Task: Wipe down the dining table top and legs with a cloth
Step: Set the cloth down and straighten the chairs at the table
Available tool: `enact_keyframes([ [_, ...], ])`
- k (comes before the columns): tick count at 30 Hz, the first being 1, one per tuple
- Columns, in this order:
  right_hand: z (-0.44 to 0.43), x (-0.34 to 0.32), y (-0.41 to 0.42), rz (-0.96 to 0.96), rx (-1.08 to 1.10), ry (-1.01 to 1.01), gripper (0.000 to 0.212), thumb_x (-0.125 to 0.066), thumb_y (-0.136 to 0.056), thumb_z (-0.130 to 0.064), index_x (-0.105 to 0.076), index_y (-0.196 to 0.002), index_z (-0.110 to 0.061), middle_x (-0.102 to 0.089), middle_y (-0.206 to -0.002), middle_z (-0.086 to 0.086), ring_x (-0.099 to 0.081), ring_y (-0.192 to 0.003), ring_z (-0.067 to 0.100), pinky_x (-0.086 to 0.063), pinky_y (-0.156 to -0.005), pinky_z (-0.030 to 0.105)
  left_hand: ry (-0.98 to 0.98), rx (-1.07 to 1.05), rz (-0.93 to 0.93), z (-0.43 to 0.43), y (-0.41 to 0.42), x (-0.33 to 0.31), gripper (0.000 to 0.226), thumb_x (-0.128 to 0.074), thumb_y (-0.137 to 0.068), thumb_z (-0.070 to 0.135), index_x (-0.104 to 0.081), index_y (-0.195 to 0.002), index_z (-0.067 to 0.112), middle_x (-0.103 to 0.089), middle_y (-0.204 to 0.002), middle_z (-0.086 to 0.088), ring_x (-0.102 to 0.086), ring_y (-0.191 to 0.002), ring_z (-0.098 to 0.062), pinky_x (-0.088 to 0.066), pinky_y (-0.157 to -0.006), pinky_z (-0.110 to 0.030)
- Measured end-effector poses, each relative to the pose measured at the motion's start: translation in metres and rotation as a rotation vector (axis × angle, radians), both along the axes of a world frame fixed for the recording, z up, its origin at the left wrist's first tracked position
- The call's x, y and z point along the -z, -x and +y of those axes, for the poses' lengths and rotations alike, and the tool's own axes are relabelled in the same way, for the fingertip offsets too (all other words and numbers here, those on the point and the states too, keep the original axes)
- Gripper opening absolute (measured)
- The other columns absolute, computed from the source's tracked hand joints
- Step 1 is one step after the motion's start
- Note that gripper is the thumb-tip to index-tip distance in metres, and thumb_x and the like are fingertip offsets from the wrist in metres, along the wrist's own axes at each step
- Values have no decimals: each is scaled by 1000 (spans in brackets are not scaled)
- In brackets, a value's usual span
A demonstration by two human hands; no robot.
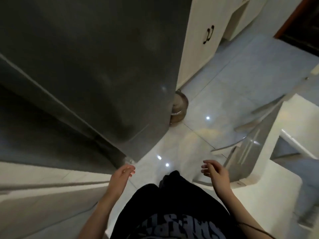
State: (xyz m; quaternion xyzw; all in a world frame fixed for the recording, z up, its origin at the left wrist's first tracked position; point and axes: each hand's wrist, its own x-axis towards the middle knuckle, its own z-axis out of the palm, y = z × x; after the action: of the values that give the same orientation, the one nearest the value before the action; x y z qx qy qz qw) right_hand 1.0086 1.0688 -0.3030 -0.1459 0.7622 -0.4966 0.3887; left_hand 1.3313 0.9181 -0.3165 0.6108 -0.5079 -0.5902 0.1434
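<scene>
My left hand (123,176) hangs low at the centre left, fingers loosely apart, holding nothing. My right hand (215,173) is at the centre right, fingers spread, also holding nothing. Both hover above a glossy white tiled floor (198,104). No cloth and no dining table top can be made out in this view. At the right, white plastic furniture (269,131) with slatted parts stands close to my right hand. The whole picture is blurred.
A tall dark grey appliance (89,57) fills the upper left, its corner near my left hand. White cabinets with black handles (208,34) stand behind it. A round metal pot (179,107) sits on the floor by the appliance. A dark wooden door frame (300,26) is at top right.
</scene>
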Motion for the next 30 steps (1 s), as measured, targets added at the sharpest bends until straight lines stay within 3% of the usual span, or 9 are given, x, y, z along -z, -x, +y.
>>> enact_keyframes([
  [2, -18, -10, 13, 17, 12, 27, 22, -48, -97, -1, -69, -94, -7, -69, -80, 13, -67, -75, 29, -54, -71, 33, 0, 36, 13, -23, 23, -4, 34, -57, -66, 51, -70, -78, 22, -68, -75, -2, -61, -78, -23, -44, -78, -36],
  [6, -36, -39, 30, 53, 102, 62, 20, -50, -97, -2, -69, -98, -6, -71, -85, 14, -69, -77, 21, -54, -71, 21, 29, 189, 42, -63, 80, -23, 36, -57, -66, 51, -69, -77, 18, -69, -77, -2, -62, -79, -20, -44, -78, -34],
  [9, -40, -62, 44, 95, 232, 106, 19, -51, -96, -1, -69, -100, -6, -71, -86, 11, -69, -77, 17, -55, -75, 22, 63, 387, 96, -94, 134, -35, 35, -54, -66, 52, -70, -80, 24, -70, -81, -1, -64, -82, -16, -47, -82, -35],
  [12, -35, -82, 54, 159, 356, 111, 19, -52, -96, -3, -69, -101, -10, -72, -88, 7, -70, -79, 17, -55, -78, 22, 71, 589, 113, -126, 193, -45, 20, -56, -82, 39, -71, -84, 27, -71, -86, 3, -65, -88, -12, -49, -86, -32],
  [17, -26, -110, 65, 332, 661, 67, 18, -54, -95, 0, -68, -103, -7, -72, -86, 8, -69, -78, 8, -49, -73, 9, 190, 932, 156, -160, 308, -64, 26, -52, -77, 44, -69, -84, 25, -71, -85, 8, -65, -85, -9, -50, -84, -32],
  [21, -26, -109, 68, 512, 972, -72, 20, -53, -95, -4, -66, -107, -14, -71, -98, 2, -68, -89, 9, -52, -83, 20, 278, 1210, 240, -162, 393, -75, 19, -52, -75, 47, -68, -83, 38, -70, -85, 16, -64, -85, -10, -49, -83, -29],
  [24, -31, -106, 67, 538, 1187, -172, 22, -51, -97, -11, -63, -114, -17, -66, -110, -2, -65, -99, 10, -48, -85, 23, 438, 1479, 250, -151, 452, -90, 18, -55, -84, 36, -64, -98, 30, -66, -98, 6, -60, -86, -7, -45, -80, -24],
  [28, -34, -80, 70, 476, 1123, -559, 25, -46, -100, -24, -59, -120, -17, -59, -115, -3, -57, -102, 15, -47, -87, 28, 818, 1838, 452, -118, 512, -101, 46, -48, -82, 40, -59, -120, 17, -59, -117, -3, -52, -108, -16, -36, -95, -23],
  [30, -38, -72, 71, 403, 1016, -781, 29, -37, -101, -30, -61, -106, -16, -63, -104, 2, -59, -93, 20, -52, -83, 37, 974, 1985, 534, -96, 536, -104, 51, -48, -81, 41, -57, -124, 16, -58, -121, -5, -51, -111, -20, -38, -97, -29],
])
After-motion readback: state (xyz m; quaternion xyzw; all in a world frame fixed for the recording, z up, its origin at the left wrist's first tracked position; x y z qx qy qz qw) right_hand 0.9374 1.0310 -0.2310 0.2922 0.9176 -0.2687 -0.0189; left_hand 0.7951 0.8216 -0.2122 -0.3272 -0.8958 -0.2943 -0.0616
